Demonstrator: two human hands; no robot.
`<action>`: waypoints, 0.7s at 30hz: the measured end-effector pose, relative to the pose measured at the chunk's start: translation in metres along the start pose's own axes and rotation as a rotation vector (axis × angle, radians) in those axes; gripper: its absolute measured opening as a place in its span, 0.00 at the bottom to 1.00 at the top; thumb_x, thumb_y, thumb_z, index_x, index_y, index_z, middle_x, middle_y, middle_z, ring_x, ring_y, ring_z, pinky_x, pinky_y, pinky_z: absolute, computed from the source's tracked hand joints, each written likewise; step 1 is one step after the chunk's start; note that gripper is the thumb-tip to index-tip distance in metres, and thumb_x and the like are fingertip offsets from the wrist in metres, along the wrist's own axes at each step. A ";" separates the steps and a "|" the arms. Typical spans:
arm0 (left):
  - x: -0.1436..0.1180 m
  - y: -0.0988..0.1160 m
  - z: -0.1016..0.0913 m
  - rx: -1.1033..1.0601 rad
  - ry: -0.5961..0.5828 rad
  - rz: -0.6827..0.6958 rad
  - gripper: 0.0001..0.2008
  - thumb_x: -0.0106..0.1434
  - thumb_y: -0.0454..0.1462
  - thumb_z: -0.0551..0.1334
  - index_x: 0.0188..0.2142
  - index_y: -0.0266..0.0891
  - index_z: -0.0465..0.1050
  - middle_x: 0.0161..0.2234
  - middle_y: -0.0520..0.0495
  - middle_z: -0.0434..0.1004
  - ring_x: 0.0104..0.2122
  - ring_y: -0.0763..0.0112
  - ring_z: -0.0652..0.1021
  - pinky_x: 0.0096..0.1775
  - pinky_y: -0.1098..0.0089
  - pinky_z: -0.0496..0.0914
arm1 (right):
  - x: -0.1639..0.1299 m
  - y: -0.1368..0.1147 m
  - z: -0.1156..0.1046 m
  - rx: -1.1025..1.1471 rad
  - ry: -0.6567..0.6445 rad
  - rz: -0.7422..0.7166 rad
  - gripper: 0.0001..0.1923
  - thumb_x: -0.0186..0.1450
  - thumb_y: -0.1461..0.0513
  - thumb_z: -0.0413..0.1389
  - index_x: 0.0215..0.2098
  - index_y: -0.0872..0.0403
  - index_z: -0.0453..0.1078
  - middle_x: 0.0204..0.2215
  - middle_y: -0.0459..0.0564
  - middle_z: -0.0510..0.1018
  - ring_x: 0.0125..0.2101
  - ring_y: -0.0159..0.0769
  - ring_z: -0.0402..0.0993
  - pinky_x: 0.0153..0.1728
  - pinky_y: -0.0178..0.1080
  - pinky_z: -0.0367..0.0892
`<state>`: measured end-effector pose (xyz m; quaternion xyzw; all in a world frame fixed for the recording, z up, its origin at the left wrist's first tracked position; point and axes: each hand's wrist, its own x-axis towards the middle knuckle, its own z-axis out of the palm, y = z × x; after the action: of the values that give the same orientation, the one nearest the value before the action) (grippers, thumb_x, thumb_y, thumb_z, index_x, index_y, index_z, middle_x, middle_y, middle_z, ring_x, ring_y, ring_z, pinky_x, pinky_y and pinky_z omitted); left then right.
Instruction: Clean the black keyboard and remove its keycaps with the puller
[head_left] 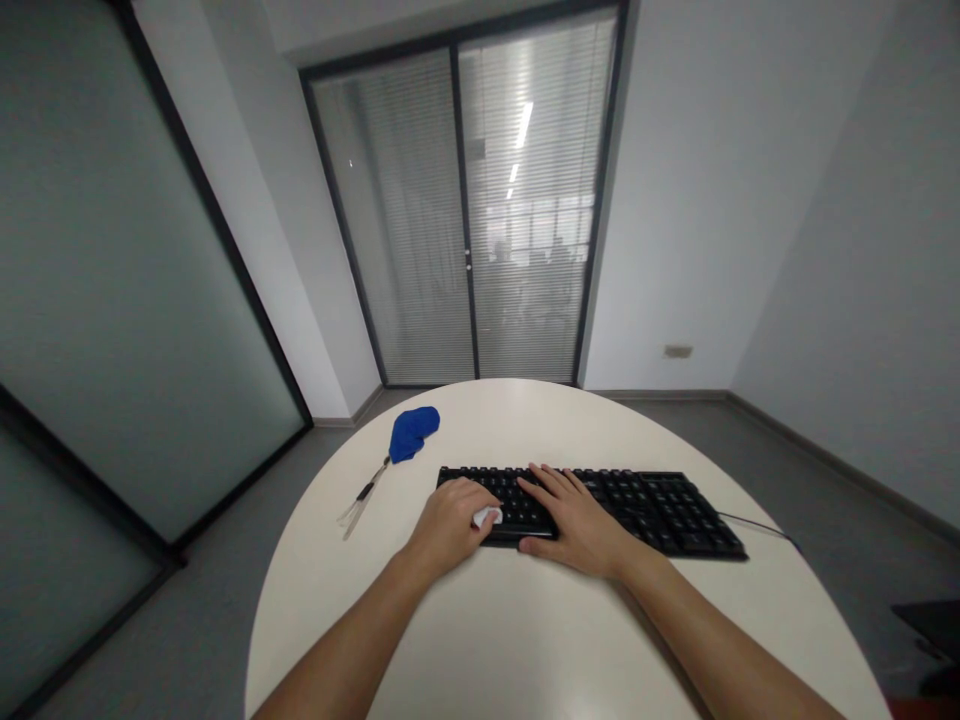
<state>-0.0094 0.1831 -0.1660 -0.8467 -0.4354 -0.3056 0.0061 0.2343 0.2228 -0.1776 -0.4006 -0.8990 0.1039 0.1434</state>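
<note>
A black keyboard (645, 510) lies on the round, pale table. My left hand (454, 515) is at the keyboard's left end, with its fingers curled round a small white wad that looks like tissue (487, 516). Most of that wad is hidden by the fingers, and it rests against the keys. My right hand (574, 525) lies palm down on the middle of the keyboard with its fingers stretched out and apart. Its thumb reaches along the front edge, and nothing shows in its grasp.
At the table's (450, 640) left side lies a blue cloth item (412, 432) with a pale cord (358, 505) trailing toward me. A thin cable (754, 522) runs from the keyboard over the right edge. Beyond stand glass panels with blinds (525, 230).
</note>
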 end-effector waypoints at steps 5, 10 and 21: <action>-0.002 -0.001 -0.001 -0.054 -0.072 0.053 0.05 0.64 0.35 0.62 0.38 0.42 0.77 0.36 0.48 0.80 0.38 0.64 0.76 0.43 0.64 0.70 | 0.000 0.000 0.001 0.005 0.007 -0.005 0.48 0.58 0.36 0.54 0.69 0.51 0.53 0.69 0.59 0.49 0.68 0.55 0.43 0.66 0.58 0.39; 0.001 0.002 0.007 -0.049 0.042 0.030 0.07 0.67 0.34 0.59 0.40 0.42 0.77 0.40 0.47 0.80 0.42 0.63 0.77 0.48 0.60 0.68 | 0.000 0.000 0.000 0.006 0.006 -0.007 0.48 0.59 0.37 0.55 0.69 0.51 0.52 0.69 0.58 0.48 0.68 0.55 0.43 0.66 0.58 0.38; 0.004 0.018 0.019 -0.076 -0.076 0.063 0.07 0.66 0.34 0.60 0.40 0.42 0.78 0.39 0.48 0.81 0.40 0.65 0.77 0.46 0.64 0.70 | 0.000 -0.003 -0.001 -0.038 0.009 0.000 0.47 0.59 0.36 0.53 0.68 0.53 0.55 0.69 0.60 0.50 0.67 0.55 0.45 0.65 0.58 0.41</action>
<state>0.0152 0.1799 -0.1747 -0.8706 -0.3966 -0.2892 -0.0328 0.2326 0.2205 -0.1760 -0.4039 -0.9000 0.0849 0.1399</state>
